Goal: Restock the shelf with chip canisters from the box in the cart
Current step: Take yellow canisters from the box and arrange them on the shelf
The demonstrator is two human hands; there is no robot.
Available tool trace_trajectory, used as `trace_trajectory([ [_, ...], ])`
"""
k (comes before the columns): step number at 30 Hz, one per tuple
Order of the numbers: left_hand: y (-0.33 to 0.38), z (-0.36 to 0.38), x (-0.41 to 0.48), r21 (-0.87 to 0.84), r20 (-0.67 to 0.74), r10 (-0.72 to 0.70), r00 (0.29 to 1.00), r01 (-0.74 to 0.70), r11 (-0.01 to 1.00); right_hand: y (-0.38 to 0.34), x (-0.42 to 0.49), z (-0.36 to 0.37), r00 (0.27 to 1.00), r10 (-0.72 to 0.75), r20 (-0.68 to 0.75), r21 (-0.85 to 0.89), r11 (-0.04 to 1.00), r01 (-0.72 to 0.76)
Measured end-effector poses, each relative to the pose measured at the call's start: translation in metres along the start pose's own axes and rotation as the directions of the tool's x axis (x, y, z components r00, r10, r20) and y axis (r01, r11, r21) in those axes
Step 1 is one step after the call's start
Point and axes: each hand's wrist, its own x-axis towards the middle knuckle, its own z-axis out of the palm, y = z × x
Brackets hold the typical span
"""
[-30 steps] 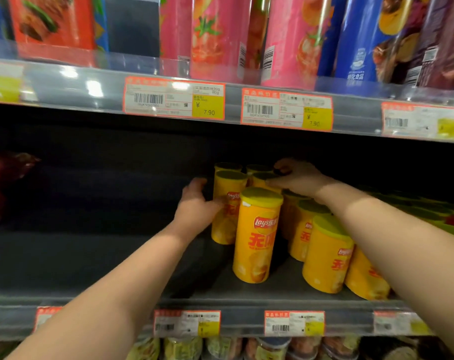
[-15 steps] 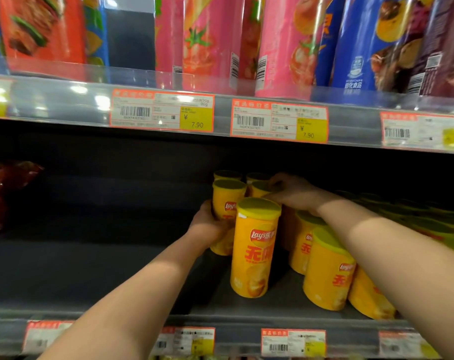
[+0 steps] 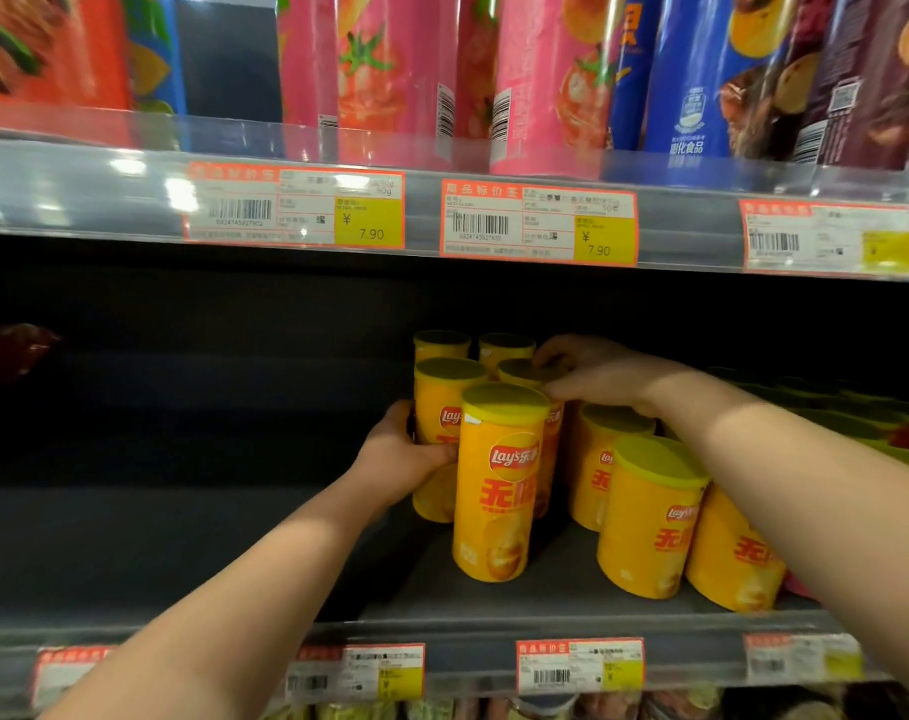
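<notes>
Yellow canisters stand upright in rows on the dark shelf [image 3: 182,537], right of the middle, with the front canister [image 3: 499,491] nearest. The left grip [image 3: 405,454] wraps round the side of the left canister [image 3: 442,402], just behind the front one. The right grip [image 3: 592,376] reaches farther in, fingers and thumb curled over the lid of the rear canister [image 3: 520,370].

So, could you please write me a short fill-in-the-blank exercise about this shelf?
The left hand grips a canister coloured ____.
The right hand grips a back canister by its plastic ____.
The two readable price tags both show ____.
Missing words: yellow; lid; 7.90.
</notes>
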Motion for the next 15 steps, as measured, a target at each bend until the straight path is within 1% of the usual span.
trace_trajectory([
  [9, -0.0009, 0.0007, 0.0014, 0.004, 0.001, 0.003, 1.0, -0.003, 1.0, -0.0025, 0.0021, 0.0046, 1.0, 0.001, -0.014, 0.025, 1.0, 0.0],
  [15, -0.0025, -0.0017, 0.0048, -0.021, 0.039, 0.012, 0.999, -0.011, 1.0, -0.0033, -0.0003, -0.0033, 0.996, -0.003, 0.088, 0.047, 0.999, -0.001],
])
